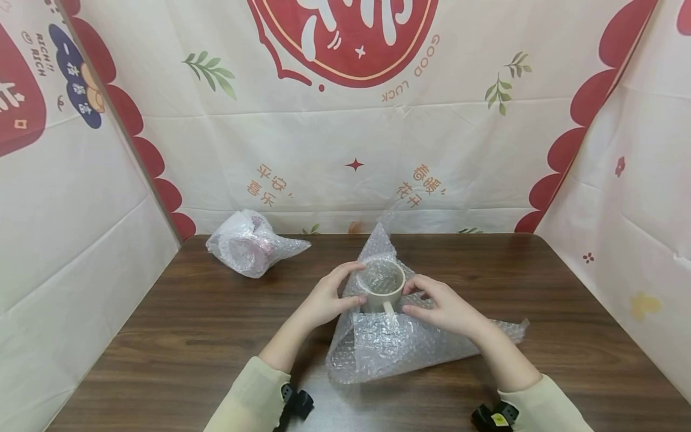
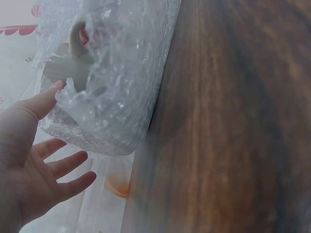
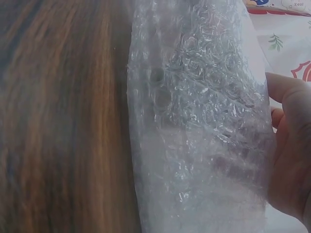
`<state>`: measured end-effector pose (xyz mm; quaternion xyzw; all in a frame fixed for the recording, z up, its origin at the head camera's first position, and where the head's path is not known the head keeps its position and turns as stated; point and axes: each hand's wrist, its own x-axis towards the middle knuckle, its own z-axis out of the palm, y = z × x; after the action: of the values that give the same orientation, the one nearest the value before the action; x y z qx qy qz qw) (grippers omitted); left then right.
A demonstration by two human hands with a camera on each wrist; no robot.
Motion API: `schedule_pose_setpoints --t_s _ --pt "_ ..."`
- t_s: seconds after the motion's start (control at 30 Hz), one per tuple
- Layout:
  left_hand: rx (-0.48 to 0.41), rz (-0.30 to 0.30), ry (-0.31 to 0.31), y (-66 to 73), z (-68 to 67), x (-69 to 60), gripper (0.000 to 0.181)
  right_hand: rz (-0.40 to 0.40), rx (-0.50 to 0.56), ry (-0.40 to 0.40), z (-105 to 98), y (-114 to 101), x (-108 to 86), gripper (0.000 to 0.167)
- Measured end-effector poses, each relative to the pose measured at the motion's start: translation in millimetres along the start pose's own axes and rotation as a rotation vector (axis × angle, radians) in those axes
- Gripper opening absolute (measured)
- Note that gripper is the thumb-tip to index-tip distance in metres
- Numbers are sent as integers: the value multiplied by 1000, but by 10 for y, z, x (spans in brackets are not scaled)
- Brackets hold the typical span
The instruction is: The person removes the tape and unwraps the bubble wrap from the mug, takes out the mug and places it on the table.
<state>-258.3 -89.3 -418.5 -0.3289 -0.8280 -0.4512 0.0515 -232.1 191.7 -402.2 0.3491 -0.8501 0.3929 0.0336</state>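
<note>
- The mug [image 1: 375,305] stands between the two hands, mouth up, its handle [image 1: 389,308] pointing back toward the person.
- Bubble wrap [image 1: 410,342] lies under and around it: one peak rises beyond the hands, a folded flap lies on the near side, and a tail runs out beneath the right forearm. Sitting the mug within the sheet probably leaves padding within reach on every side.
- The hands flank the mug, likely to steady it against the springy wrap.
- The left hand [image 1: 332,297] is spread: its thumb tip meets the mug's side at the edge of the wrap, while its lower fingers fan out straight.
- The right hand [image 1: 442,303] is loosely bent, thumb and index finger apart, their tips beside the mug; its other fingertips are hidden.
- Both forearms slant inward across the surface [image 1: 178,336], wrists low.
- A wrapped bundle [image 1: 248,246] rests beyond the left hand and to its left, apart from the mug, perhaps to leave working room.
</note>
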Motion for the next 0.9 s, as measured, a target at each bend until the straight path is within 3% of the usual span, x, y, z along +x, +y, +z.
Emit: schedule_pose_setpoints --t_s 0.23,0.5,0.9 --pt "-7 0 20 0 6 -9 61 19 -23 -8 11 2 8 27" --pt "47 -25 48 38 22 -12 61 42 -48 -35 -72 -11 -4 26" --pt "65 -38 46 38 39 -6 62 109 -5 -235 -157 -45 -73 35"
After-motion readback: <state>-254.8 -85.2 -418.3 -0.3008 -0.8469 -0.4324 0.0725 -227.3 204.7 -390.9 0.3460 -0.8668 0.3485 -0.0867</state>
